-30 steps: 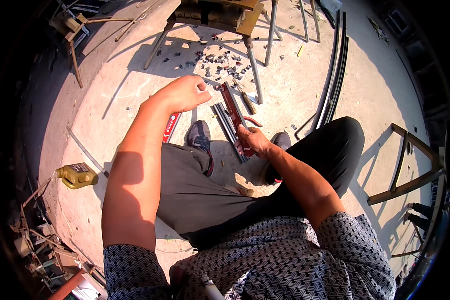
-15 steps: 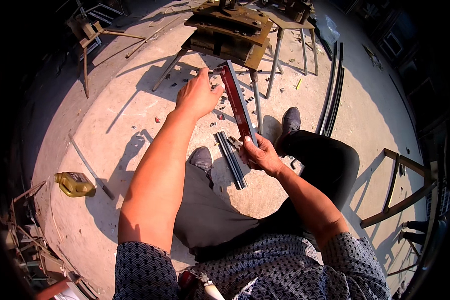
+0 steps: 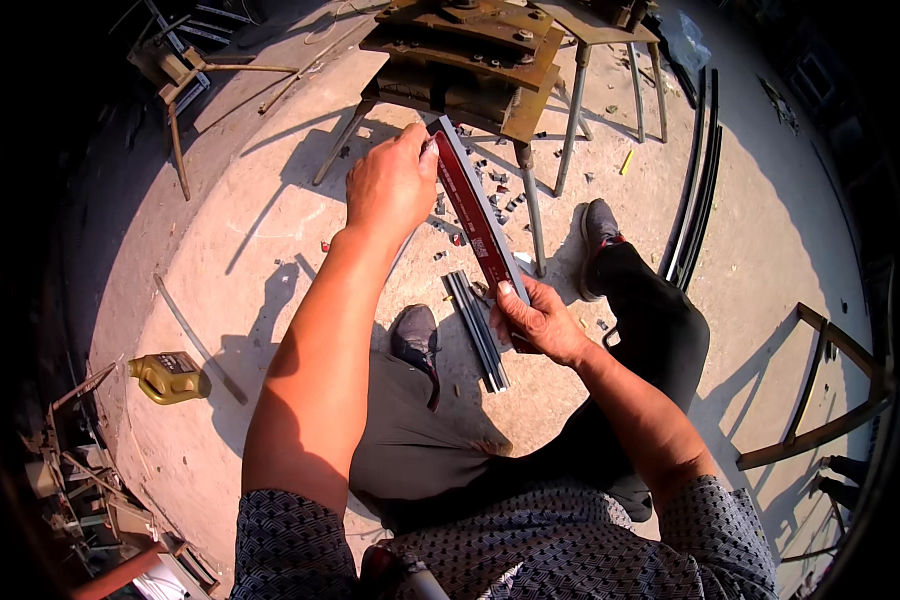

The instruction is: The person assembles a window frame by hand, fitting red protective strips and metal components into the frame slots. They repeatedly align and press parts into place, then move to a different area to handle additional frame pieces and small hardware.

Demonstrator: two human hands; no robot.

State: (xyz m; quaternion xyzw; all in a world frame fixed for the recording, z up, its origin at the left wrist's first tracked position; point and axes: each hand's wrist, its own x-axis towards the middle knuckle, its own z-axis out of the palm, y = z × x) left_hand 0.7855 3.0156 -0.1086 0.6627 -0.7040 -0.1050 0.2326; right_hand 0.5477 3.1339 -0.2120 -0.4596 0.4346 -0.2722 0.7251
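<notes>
A grey metal profile strip [image 3: 475, 205] with a dark red printed film along its face slants between my hands. My right hand [image 3: 542, 322] is closed around its lower end, thumb on top. At the upper end, the fingers of my left hand [image 3: 390, 185] are pinched together against the strip's left edge; what lies between the fingertips is hidden. Under the strip, a small bundle of dark profile strips [image 3: 477, 332] lies on the ground between my shoes.
A heavy rusty press-like block on a metal stand [image 3: 460, 50] is ahead, with small offcuts scattered beneath. Long dark bars [image 3: 705, 180] lie to the right, near a metal frame [image 3: 810, 440]. At left are an olive-gold jug [image 3: 170, 378] and a rod [image 3: 198, 340].
My left fingers have closed in against the strip's upper end, where a gap showed before. The view has shifted slightly; my right hand keeps its hold on the lower end.
</notes>
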